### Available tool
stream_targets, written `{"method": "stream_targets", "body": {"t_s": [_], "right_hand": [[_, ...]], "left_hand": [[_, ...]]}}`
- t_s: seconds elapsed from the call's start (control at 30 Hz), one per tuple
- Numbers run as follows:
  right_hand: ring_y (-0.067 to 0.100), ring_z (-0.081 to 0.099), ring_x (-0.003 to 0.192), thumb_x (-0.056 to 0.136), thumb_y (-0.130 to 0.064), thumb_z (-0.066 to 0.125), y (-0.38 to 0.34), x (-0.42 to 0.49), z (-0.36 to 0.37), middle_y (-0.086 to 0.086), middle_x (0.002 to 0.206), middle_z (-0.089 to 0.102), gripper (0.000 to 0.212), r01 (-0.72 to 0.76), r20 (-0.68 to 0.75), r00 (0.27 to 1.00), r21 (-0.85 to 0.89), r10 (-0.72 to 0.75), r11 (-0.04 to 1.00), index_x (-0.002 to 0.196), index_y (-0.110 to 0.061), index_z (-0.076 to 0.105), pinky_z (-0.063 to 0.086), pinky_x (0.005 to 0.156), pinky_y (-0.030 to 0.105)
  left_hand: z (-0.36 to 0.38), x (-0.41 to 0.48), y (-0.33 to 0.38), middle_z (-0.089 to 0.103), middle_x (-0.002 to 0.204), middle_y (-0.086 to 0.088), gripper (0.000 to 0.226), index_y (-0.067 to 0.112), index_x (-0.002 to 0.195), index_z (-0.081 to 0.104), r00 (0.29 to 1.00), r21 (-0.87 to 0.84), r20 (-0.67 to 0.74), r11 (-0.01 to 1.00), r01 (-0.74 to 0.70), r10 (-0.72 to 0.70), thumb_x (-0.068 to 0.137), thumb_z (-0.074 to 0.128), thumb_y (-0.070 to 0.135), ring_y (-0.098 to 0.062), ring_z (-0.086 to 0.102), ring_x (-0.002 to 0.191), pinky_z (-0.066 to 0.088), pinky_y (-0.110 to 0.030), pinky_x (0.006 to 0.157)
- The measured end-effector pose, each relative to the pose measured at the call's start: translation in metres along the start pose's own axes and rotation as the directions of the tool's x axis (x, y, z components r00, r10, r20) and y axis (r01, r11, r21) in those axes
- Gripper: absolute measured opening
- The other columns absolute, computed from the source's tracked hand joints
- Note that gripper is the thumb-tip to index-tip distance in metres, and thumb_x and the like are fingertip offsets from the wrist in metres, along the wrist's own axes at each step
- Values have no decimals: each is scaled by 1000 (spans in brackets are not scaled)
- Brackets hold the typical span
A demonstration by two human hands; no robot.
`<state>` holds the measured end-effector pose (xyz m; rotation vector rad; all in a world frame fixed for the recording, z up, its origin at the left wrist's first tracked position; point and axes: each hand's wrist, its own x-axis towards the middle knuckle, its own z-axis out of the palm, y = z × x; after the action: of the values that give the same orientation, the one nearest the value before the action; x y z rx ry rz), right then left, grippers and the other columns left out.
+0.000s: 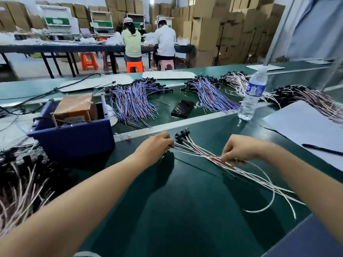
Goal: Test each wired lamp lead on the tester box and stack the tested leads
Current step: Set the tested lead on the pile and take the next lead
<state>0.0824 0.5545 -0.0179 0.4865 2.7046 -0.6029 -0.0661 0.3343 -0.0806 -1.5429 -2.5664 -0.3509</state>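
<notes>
A small bundle of lamp leads [200,152] with white and red wires and black sockets lies on the green table in front of me. My left hand [157,145] pinches the wires just below the black sockets. My right hand [239,150] pinches the same bundle further down its wires, and the loose wire ends fan out toward the lower right. The tester box [74,127], a blue bin with a brown unit inside, stands to the left of my left hand.
A large pile of leads [20,180] lies at the lower left. Blue-wired bundles [133,101] and more bundles sit across the belt. A phone [182,108], a water bottle [251,97], white paper [304,127] and a pen [322,149] lie to the right. Two persons sit at a far bench.
</notes>
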Motion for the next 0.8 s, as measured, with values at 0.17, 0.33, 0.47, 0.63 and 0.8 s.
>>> {"method": "stream_targets", "body": {"t_s": [0.17,0.33,0.47,0.63,0.8], "right_hand": [[9,55,54,75,-19,73,3,1,1,-9,44,57,24,-231,-43,966,-586,255,776,58,-13,57,44,62,21],[23,59,103,82,-6,56,-6,1,-9,-2,98,61,9,-372,-157,913,-699,376,611,81,-15,55,44,85,32],[26,53,118,87,-9,49,-4,7,-10,2,125,57,38,-401,-296,916,-653,270,642,123,-19,57,41,88,31],[30,54,115,90,-10,47,-18,28,19,8,126,53,33,-240,-272,955,-483,117,842,122,-16,55,36,79,32],[30,45,121,93,-50,50,-29,43,52,11,127,50,54,-99,-331,943,-177,36,979,130,-11,48,41,97,39]], "left_hand": [[11,18,20,48,120,-8,21,12,110,59,998,216,59,976,-41,29,92,51,5,-32,62,90,44,-39,67],[16,27,26,45,116,-11,16,6,106,54,998,250,15,966,61,-66,91,50,0,-31,58,97,50,-39,73],[26,25,22,43,119,-8,19,9,112,52,991,233,-37,963,133,-128,94,47,4,-26,51,107,48,-37,76],[33,23,18,41,131,-6,55,18,140,36,989,177,-60,973,145,-136,91,48,-3,-26,49,115,51,-38,79],[37,29,18,20,154,-7,64,17,150,21,991,243,-35,960,137,-132,92,44,2,-27,28,135,42,-39,100]]}}
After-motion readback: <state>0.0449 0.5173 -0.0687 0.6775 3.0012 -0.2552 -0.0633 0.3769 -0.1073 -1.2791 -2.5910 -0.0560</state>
